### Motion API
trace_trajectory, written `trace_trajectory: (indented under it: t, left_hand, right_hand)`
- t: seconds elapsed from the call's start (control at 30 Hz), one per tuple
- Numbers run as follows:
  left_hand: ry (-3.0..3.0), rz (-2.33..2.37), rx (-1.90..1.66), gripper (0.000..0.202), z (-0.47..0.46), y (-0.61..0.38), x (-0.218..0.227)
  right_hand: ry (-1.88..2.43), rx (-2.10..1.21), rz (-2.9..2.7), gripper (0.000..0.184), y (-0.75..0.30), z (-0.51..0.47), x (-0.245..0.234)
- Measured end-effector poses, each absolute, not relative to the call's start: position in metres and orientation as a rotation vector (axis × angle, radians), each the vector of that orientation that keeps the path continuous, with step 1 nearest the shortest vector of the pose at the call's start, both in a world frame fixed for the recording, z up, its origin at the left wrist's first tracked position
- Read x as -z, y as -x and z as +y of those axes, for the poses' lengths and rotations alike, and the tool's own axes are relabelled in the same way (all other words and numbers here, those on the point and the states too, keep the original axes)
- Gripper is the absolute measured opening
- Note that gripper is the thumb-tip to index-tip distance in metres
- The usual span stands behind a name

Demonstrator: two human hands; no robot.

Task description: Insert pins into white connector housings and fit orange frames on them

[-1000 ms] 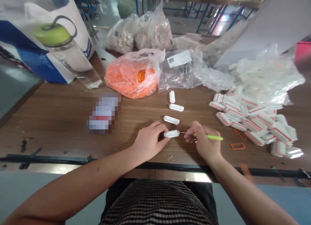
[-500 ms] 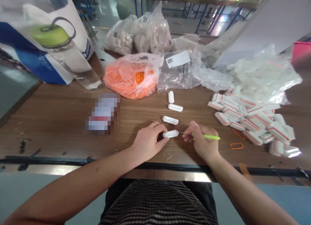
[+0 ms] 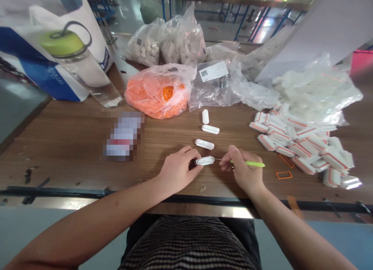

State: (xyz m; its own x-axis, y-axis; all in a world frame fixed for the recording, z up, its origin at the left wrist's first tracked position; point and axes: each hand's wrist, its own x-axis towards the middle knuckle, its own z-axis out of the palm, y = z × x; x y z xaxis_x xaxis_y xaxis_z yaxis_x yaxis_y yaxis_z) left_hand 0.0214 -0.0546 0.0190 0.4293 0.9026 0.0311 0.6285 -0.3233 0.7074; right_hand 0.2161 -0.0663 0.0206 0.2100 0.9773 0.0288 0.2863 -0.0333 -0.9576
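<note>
My left hand [image 3: 179, 169] is shut on a small white plastic connector housing [image 3: 204, 160], gripping it by one end. My right hand [image 3: 241, 169] pinches a pick with a lime-green handle [image 3: 250, 163], and its thin metal tip reaches the housing's right end. Just above the hands, a similar white housing [image 3: 204, 144] lies on the wooden table [image 3: 67, 153]. Two more white housings [image 3: 210, 129] [image 3: 205, 116] lie beyond it. To the right of my right hand is a heap of white parts with orange edging [image 3: 300, 147].
Orange parts fill a clear bag [image 3: 159, 93] at the table's back. Beside it are a clear bag with a QR label [image 3: 214, 87] and bags of white parts [image 3: 171, 42]. A bottle with a green lid [image 3: 75, 63] stands back left, and a pixelated object [image 3: 124, 135] lies left of my hands.
The view has shifted slightly. Both hands keep the same hold, and the pick's tip stays at the housing's end.
</note>
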Motion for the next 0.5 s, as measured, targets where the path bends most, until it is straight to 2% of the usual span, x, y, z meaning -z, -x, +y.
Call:
trace_trajectory:
  t: [0.33,0.5]
  left_hand:
    - [-2.049,1.292,-0.567,0.005,-0.0554,-0.0215,-0.0184]
    - [-2.057,1.289,-0.575,0.004,-0.0555,-0.0211,-0.0174]
  right_hand:
    - [1.491,-0.917,-1.232,0.049,-0.2195,-0.0684,-0.0164]
    - [1.497,-0.8,-1.461,0.047,-0.22,-0.0711,-0.0175]
